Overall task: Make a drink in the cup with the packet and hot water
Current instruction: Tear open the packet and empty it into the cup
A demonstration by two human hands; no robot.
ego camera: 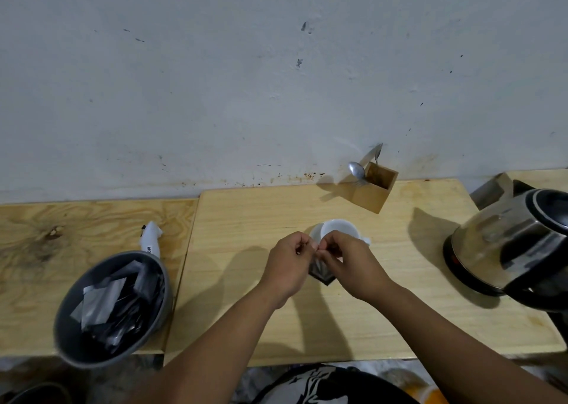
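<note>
A white cup [338,229] stands on a white saucer at the middle of the wooden table [384,296]. Just in front of it, my left hand [287,267] and my right hand [350,263] meet, both pinching the top edge of a dark packet [322,273]. The packet hangs below my fingers, and its upper part is hidden by them. A steel electric kettle [510,244] with a black lid and handle sits at the right end of the table.
A grey bowl [107,308] holding several dark packets sits at the left front. A white wrapped object [150,240] lies behind the bowl. A wooden box [373,187] with a spoon [356,170] stands against the wall.
</note>
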